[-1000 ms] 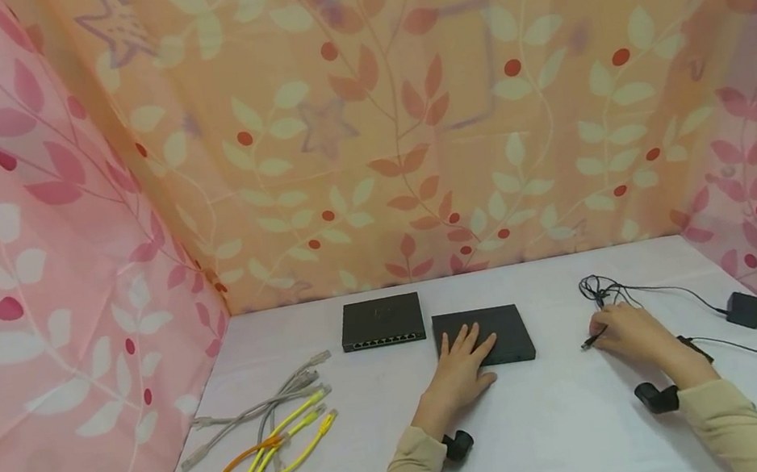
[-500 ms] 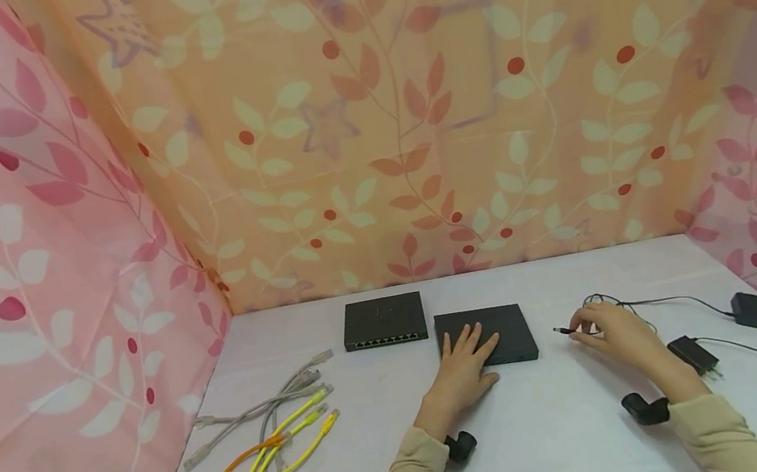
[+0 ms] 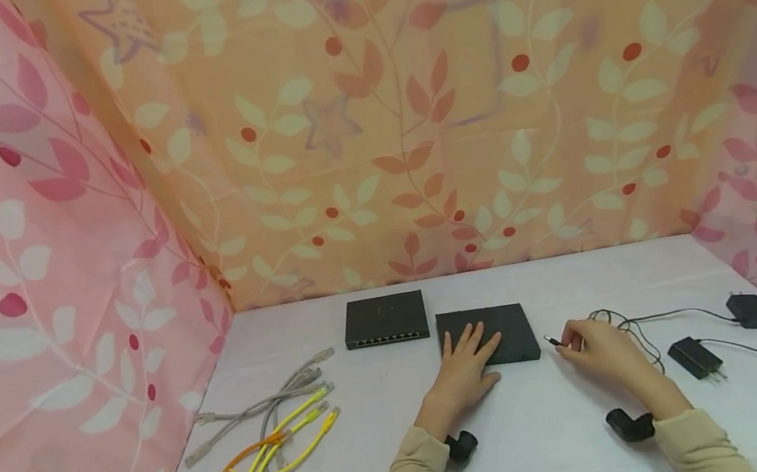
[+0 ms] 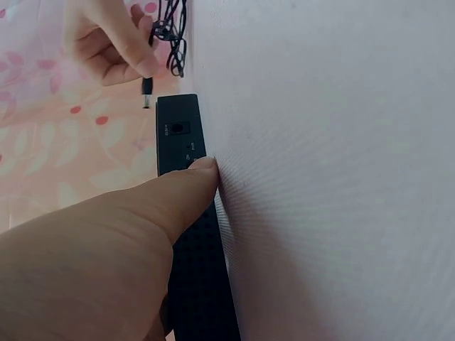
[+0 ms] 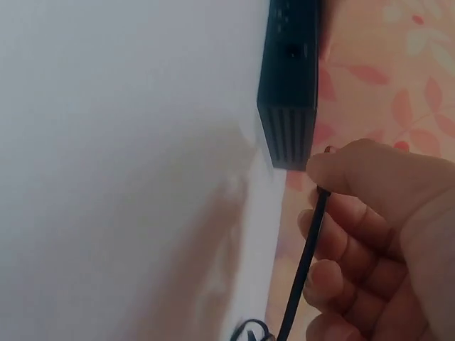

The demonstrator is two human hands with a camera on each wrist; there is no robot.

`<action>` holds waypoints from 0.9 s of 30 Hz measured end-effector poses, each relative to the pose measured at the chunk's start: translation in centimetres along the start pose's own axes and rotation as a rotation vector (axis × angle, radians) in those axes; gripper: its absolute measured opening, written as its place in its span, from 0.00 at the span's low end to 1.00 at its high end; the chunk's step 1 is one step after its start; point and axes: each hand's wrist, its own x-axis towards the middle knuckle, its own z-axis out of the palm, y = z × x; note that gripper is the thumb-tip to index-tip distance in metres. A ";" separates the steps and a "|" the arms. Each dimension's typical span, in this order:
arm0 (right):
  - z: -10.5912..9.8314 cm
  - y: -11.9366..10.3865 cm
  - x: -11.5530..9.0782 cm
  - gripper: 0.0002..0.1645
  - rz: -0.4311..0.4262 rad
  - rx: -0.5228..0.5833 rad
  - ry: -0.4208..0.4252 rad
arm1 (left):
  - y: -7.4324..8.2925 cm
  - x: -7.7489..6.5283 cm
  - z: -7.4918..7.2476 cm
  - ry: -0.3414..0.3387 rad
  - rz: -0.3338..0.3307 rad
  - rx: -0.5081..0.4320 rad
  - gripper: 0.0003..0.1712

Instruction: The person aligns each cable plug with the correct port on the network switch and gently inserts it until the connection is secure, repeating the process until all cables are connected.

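Note:
My left hand [image 3: 460,379] lies with spread fingers on top of a flat black network box [image 3: 509,326]. In the left wrist view its thumb rests along the box's side, below a round power jack [image 4: 178,128]. To the right of the box, my right hand [image 3: 605,353] pinches a black barrel plug [image 3: 552,340] between thumb and fingers. The metal tip [image 4: 146,101] points toward the box, a short gap from it. From the pinch, the plug's thin black cord [image 5: 304,263] runs back under the palm in the right wrist view.
A black power adapter [image 3: 751,311] joins the loosely coiled cord at right. Nearer stands a second adapter [image 3: 694,357] with its own cord. A network switch [image 3: 385,319] with a row of ports sits behind left. Grey, yellow and orange network cables [image 3: 263,449] lie crossed at left.
My right hand has moved left toward the box with the barrel plug, drawing the cord along and uncovering the nearer adapter. The left hand has stayed on the box.

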 end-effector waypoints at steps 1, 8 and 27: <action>0.3 -0.1 -0.1 0.08 0.004 0.019 -0.006 | 0.0 0.0 -0.1 0.000 0.001 0.004 0.36; 1.3 -0.7 -0.6 0.10 0.022 0.108 -0.024 | 0.1 0.0 0.0 0.002 0.001 0.019 0.36; 1.6 -3.0 -1.4 0.13 0.113 0.192 -0.137 | -0.1 0.2 0.7 0.001 -0.006 0.063 0.36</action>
